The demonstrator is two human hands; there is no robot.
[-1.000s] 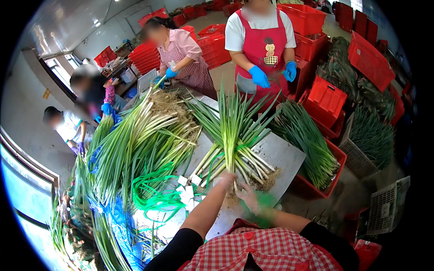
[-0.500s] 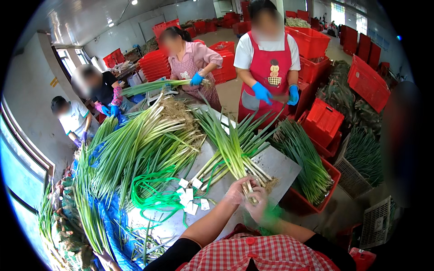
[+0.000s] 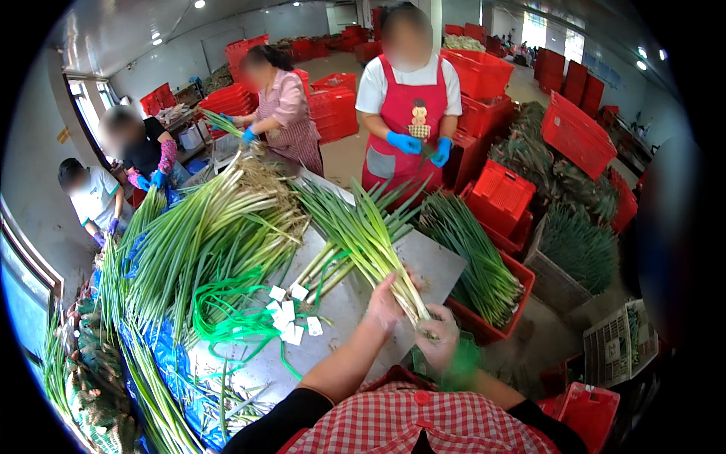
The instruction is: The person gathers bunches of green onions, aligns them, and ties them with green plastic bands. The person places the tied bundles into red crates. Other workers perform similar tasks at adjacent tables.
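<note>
A bunch of long green onions slants across the near side of the metal table, leaves pointing away from me. My left hand, in a thin clear glove, is closed round the white stems. Lower down, my right hand is closed about the root end, partly hiding the roots. Blurred green netting or band hangs at my right wrist. Beneath and left of the bunch lie more green onions. Green tying bands with white tags are heaped left of my hands.
A large green onion pile covers the left of the metal table. A red crate of green onions stands to the right, near pale crates. Across the table stands a co-worker in a red apron; several others work further left.
The view has swung right, shifting the scene leftward. My hands have drawn the bunch nearer and spread apart along its stems. The co-worker opposite has raised their hands.
</note>
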